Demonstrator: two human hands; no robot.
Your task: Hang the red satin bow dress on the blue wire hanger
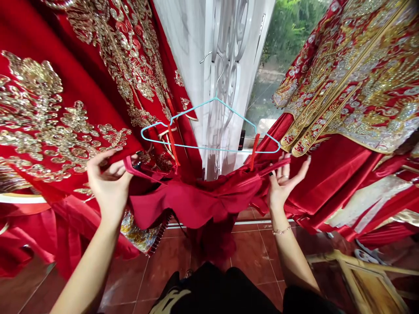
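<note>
A dark red dress (pixel 196 200) hangs by two bright red ribbon loops from a light blue clothes hanger (pixel 212 148). My left hand (pixel 109 181) grips the shoulder strap at the dress's left side, its fingers partly hidden behind it. At the other side, my right hand (pixel 283 183) has the other strap between thumb and fingers, with its outer fingers spread. Both straps are drawn outward, below the hanger's ends. The hanger's metal hook is up by white scrolled metalwork (pixel 216 78).
Red garments with gold sequins (pixel 81 144) hang on the left. An embroidered red and gold jacket (pixel 347 83) hangs on the right, beside a window (pixel 275 56). Below are red floor tiles (pixel 157 270) and a wooden frame (pixel 360 274) at lower right.
</note>
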